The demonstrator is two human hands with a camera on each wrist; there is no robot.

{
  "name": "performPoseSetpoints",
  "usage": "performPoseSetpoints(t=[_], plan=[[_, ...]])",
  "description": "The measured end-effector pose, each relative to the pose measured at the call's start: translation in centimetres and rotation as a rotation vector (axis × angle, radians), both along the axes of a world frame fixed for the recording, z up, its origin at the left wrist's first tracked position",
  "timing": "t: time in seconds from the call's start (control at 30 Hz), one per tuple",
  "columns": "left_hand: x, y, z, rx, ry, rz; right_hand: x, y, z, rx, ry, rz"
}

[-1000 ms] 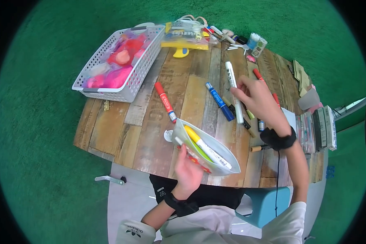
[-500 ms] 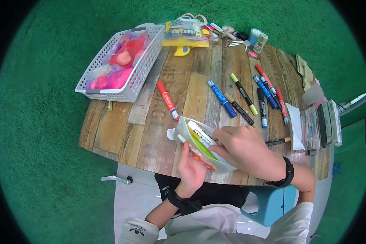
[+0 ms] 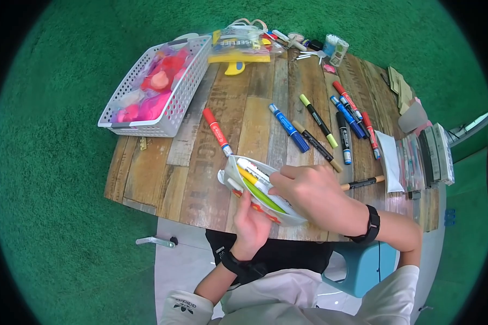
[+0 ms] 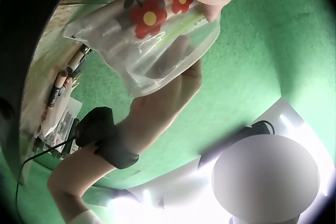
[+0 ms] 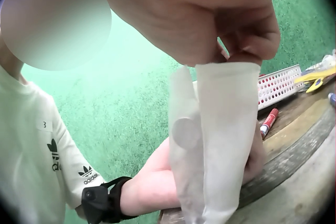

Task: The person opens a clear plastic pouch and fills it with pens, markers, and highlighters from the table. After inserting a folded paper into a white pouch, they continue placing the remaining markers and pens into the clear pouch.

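Observation:
A translucent zip pouch (image 3: 291, 219) with red flowers (image 4: 149, 19) is tilted at the table's front edge, its mouth spread. My left hand (image 3: 252, 227) grips its near side, thumb at the rim. Inside lie a yellow-ended white marker (image 3: 249, 176), a lime-green item (image 3: 271, 201) and another white marker (image 3: 248, 166). My right hand (image 3: 320, 197) reaches into the mouth with curled fingers, pinching the white marker at its near end. In the left wrist view, fingers (image 4: 172, 58) show through the pouch wall. From the right wrist, the pouch side (image 5: 226, 129) hides the fingertips.
Right of the pouch lie several markers, among them a blue one (image 3: 289, 128) and a black one (image 3: 344, 138). A red marker (image 3: 217, 131) lies behind it. A white basket (image 3: 192, 89) of pink packets stands far left; a white pouch (image 3: 389, 162) and boxes are right.
My right hand has brought the white marker from over the table into the pouch, where it now lies lower beside the yellow-ended one. My left hand keeps its grip on the pouch.

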State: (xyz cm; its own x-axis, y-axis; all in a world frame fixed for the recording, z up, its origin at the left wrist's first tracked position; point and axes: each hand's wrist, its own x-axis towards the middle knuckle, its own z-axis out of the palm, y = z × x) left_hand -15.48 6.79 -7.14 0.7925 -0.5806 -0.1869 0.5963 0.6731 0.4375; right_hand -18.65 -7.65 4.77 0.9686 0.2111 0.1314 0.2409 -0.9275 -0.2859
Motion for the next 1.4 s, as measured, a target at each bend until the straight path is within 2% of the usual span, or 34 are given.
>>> performPoseSetpoints(t=[0.1, 0.17, 0.23, 0.3, 0.4, 0.47, 0.6, 0.67, 0.8, 0.93, 1.0, 1.03, 1.1, 1.13, 1.2, 1.27, 1.33, 1.4], plan=[[0.1, 0.1, -0.6, -0.008, -0.053, -0.018, -0.2, 0.0, 0.6, -0.018, -0.038, -0.013], [0.2, 0.1, -0.6, -0.056, -0.007, -0.011, 0.3, -1.0, 1.3, 0.142, -0.163, -0.043], [0.2, 0.1, -0.5, -0.1, 0.045, -0.002, 1.7, -3.4, 1.5, 0.218, -0.143, -0.254], [0.3, -0.1, -0.4, -0.095, 0.039, 0.031, 3.8, -6.3, -0.1, 0.101, -0.289, -0.343], [0.4, 0.0, -0.2, -0.099, 0.035, 0.038, 5.5, -9.8, -3.4, 0.169, -0.032, -0.37], [0.5, -0.1, 0.0, -0.112, 0.024, 0.028, 6.1, -10.5, -5.6, 0.154, 0.018, -0.336], [0.5, 0.1, -0.1, -0.128, 0.028, 0.02, 5.7, -9.0, -7.2, 0.015, 0.065, -0.362], [0.5, -0.1, -0.4, -0.055, 0.007, 0.048, 5.7, -8.4, -6.8, -0.07, 0.042, -0.351], [0.6, -0.1, -0.7, -0.046, 0.013, 0.05, 5.3, -7.9, -5.9, -0.048, 0.147, -0.351], [0.1, 0.6, -0.8, -0.058, 0.055, 0.018, 5.2, -8.6, -5.8, -0.073, 0.243, -0.244], [-0.8, 1.4, 0.3, -0.043, 0.028, 0.032, 5.4, -8.4, -5.1, -0.025, 0.079, -0.336], [-1.3, 1.9, 0.9, 0.037, -0.006, 0.051, 5.6, -8.3, -4.4, -0.021, 0.075, -0.339], [-1.4, 3.3, -0.8, -0.031, -0.008, 0.034, 6.0, -7.7, -3.3, -0.01, 0.162, -0.387], [-1.4, 3.8, -1.0, -0.103, -0.005, 0.022, 6.0, -7.6, -3.6, -0.005, 0.163, -0.394], [-1.4, 4.8, -0.9, -0.047, 0.039, 0.057, 6.3, -7.2, -4.9, -0.121, 0.162, -0.297], [-1.1, 5.3, -1.0, -0.178, -0.014, 0.059, 6.5, -6.7, -6.5, -0.117, 0.161, -0.3], [-0.8, 5.5, -0.8, -0.07, -0.015, 0.112, 6.5, -4.7, -4.0, -0.052, 0.322, -0.38], [-0.1, 5.4, -1.1, -0.067, -0.009, 0.147, 6.9, -5.2, -7.0, -0.083, 0.116, -0.324]])
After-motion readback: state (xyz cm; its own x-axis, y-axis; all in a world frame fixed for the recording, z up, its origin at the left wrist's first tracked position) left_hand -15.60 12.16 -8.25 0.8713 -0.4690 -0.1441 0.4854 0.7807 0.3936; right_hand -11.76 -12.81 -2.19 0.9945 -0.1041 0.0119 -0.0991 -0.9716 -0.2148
